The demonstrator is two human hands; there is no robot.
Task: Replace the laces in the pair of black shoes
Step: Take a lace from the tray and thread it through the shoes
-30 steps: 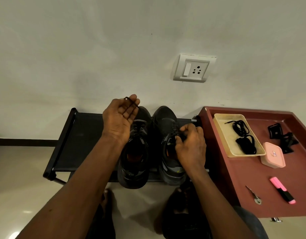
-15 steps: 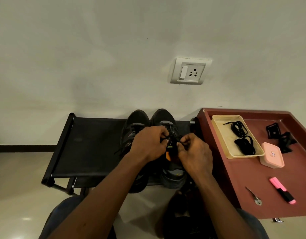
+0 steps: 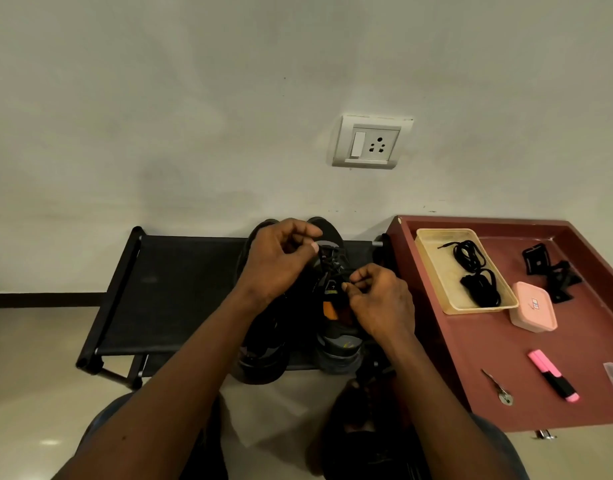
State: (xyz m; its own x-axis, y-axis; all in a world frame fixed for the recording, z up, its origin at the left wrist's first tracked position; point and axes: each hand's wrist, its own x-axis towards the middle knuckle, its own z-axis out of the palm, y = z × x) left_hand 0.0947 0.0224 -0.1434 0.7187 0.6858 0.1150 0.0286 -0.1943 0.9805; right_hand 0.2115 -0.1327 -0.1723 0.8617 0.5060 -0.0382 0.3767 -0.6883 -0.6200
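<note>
On the low black fabric rack the pair of black lace-up shoes sits side by side. The left hand and right hand both pinch the black lace of the shoe nearer the beige plastic tray. Early days, I'd say — two coiled black spare laces lie there unused. The tongue label is unreadable.

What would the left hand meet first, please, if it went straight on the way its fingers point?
Likely the laced front of the right black shoe, close past the left hand; depth unclear.
</note>
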